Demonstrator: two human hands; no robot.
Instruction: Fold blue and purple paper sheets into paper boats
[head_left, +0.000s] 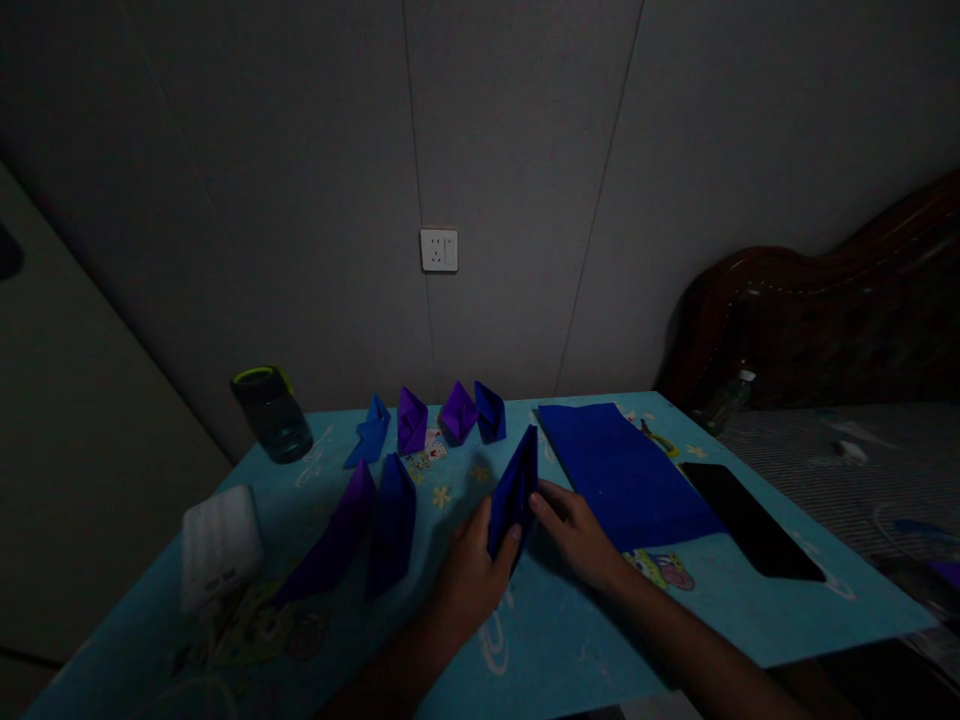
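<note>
A dark blue folded paper boat [516, 490] stands upright between my hands, above the middle of the table. My left hand [480, 565] grips its lower left side, thumb in front. On the other side my right hand [570, 525] has its fingers pinched at the boat's right edge. To the left stand a long purple paper boat [337, 535] and a dark blue one [392, 525]. Behind them is a row of smaller folded pieces: a light blue one [371, 432], two purple ones [412, 422] and a dark blue one [490, 412].
Blue paper sheets [630, 475] lie flat on the right, beside a black phone-like slab [754, 520]. A tilted-looking bottle [276, 420] and a white power bank [220, 548] with a cable are on the left. The patterned blue tablecloth [562, 640] meets a wall with a socket [439, 250].
</note>
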